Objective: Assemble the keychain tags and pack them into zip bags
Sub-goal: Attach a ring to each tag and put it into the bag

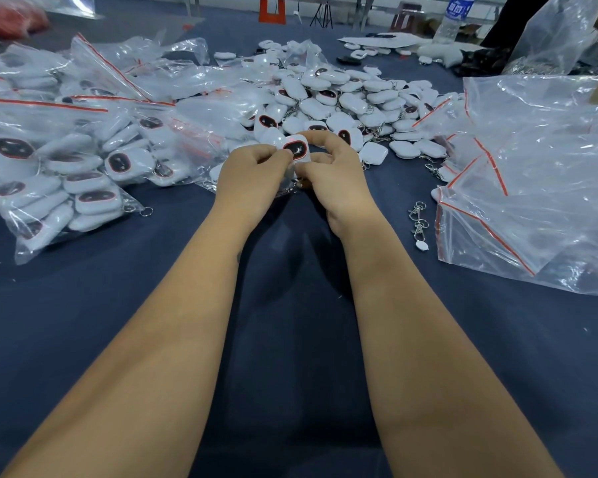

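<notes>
Both my hands meet over the middle of the dark blue table (pixel 290 339). My left hand (pixel 252 179) and my right hand (pixel 332 170) pinch one white keychain tag (pixel 296 150) with a black, red-rimmed oval face turned up. A second white tag (pixel 273 138) lies just behind it, touching it. A big heap of loose white tags (pixel 346 98) lies right behind my hands. What hangs under the held tag is hidden by my fingers.
Filled zip bags (pixel 69 157) of tags with red seals pile up on the left. Empty zip bags (pixel 532 174) lie on the right. Loose metal clasps (pixel 417 219) sit near them. A water bottle (pixel 453 19) stands at the far right.
</notes>
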